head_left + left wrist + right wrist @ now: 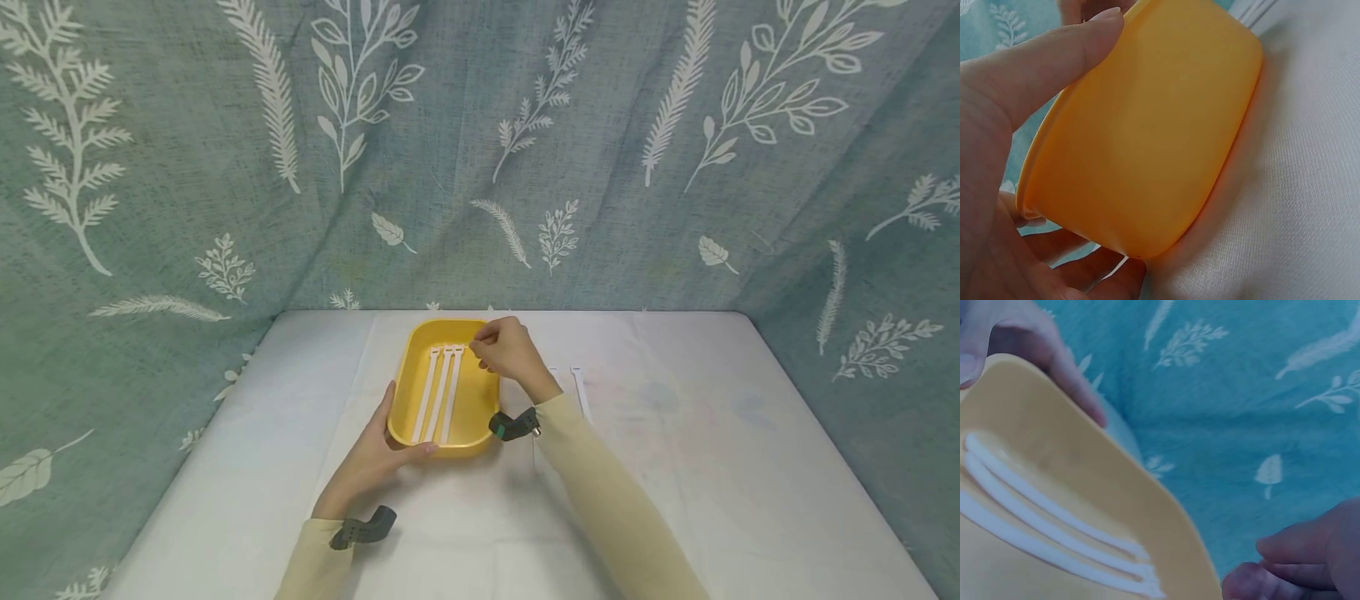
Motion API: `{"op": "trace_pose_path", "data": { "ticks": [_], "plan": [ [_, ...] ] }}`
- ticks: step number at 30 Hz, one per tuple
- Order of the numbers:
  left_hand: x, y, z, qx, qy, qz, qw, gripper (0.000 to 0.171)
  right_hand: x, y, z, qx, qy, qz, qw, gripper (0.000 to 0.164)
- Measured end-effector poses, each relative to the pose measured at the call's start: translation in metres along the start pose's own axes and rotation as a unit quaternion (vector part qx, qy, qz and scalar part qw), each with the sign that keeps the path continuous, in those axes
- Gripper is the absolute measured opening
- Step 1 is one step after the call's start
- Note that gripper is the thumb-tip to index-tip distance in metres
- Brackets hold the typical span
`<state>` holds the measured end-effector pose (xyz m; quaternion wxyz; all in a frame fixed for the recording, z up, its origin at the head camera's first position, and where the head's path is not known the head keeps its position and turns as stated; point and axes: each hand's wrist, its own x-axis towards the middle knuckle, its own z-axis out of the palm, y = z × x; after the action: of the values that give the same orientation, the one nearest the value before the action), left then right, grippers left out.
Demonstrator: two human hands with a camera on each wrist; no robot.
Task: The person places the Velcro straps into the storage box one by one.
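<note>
A yellow tray [474,408] stands on the white-covered table, with three white cable ties [437,392] lying side by side in it, heads at the far end. My left hand [377,454] grips the tray's near left corner. In the left wrist view its thumb [1054,59] lies along the rim and the fingers reach round the outer wall. Over the far right corner of the tray is my right hand [506,346], its fingers loosely bent. The right wrist view shows nothing held between its thumb [1297,542] and fingers, close beside the tray's rim.
To the right of the tray, another white cable tie [581,390] lies on the table [690,467], and the head of one more [553,369] shows beside the right forearm, which hides the rest. A green leaf-patterned cloth [450,150] hangs behind the table and along both sides.
</note>
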<state>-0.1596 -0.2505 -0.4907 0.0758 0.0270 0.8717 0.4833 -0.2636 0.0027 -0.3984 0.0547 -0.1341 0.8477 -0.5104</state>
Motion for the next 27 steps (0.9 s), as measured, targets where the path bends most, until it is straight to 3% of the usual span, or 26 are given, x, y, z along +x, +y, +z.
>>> {"op": "trace_pose_path", "data": {
  "ticks": [8, 17, 27],
  "plan": [
    [0.001, -0.001, 0.0, 0.006, 0.001, 0.003, 1.0, 0.133, -0.018, 0.001, -0.034, 0.015, 0.034, -0.01, 0.999, 0.02],
    [0.002, -0.002, -0.001, 0.001, -0.002, 0.0, 1.0, 0.133, -0.043, 0.016, -0.072, 0.0, 0.076, -0.036, 0.996, 0.022],
    [0.002, 0.0, 0.0, 0.007, -0.005, -0.009, 0.9999, 0.133, -0.063, 0.047, -0.099, -0.007, 0.117, -0.01, 0.993, 0.025]
  ]
}}
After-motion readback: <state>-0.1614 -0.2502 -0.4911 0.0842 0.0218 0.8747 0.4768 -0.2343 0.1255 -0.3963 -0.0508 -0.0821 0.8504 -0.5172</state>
